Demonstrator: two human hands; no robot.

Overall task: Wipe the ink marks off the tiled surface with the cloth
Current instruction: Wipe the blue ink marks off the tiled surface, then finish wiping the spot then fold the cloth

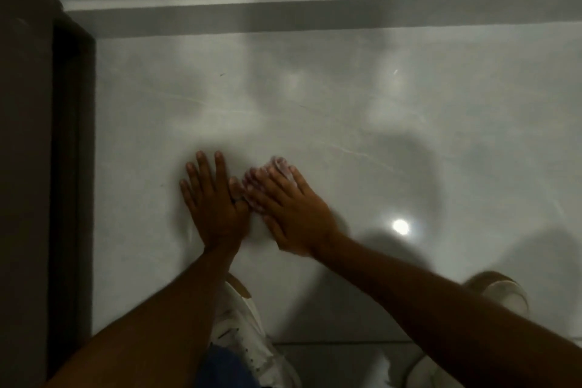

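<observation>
My right hand presses flat on a small white cloth, which peeks out past the fingertips and under the fingers. It is blurred by motion. My left hand lies flat beside it on the glossy grey tiled floor, fingers spread, holding nothing; a ring shows on one finger. The two hands touch at the thumbs. A small dark mark sits on the tile further away to the upper left. Any ink under the cloth is hidden.
A dark wooden door frame runs down the left side. A grey skirting band lines the wall ahead. My white shoes stand below the arms. A bright lamp reflection glares on the tile to the right.
</observation>
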